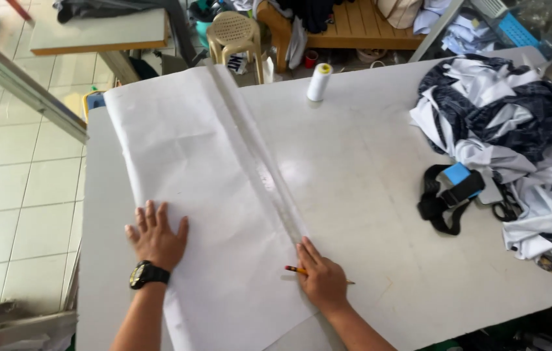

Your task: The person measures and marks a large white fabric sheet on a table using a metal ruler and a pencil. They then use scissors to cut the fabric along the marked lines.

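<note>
A large white sheet of paper (191,175) lies spread on the white table (367,175). My left hand (157,235), with a black watch on the wrist, presses flat on the sheet near its left edge, fingers apart. A long clear ruler (256,153) runs along the sheet's right edge from far to near. My right hand (321,276) rests at the ruler's near end and holds a red and yellow pencil (296,270) against the paper.
A white thread cone (319,82) stands at the table's far side. A pile of navy and white fabric (510,123) covers the right end, with a black strap device with a blue part (455,188) beside it. A beige stool (233,32) and wooden bench stand beyond.
</note>
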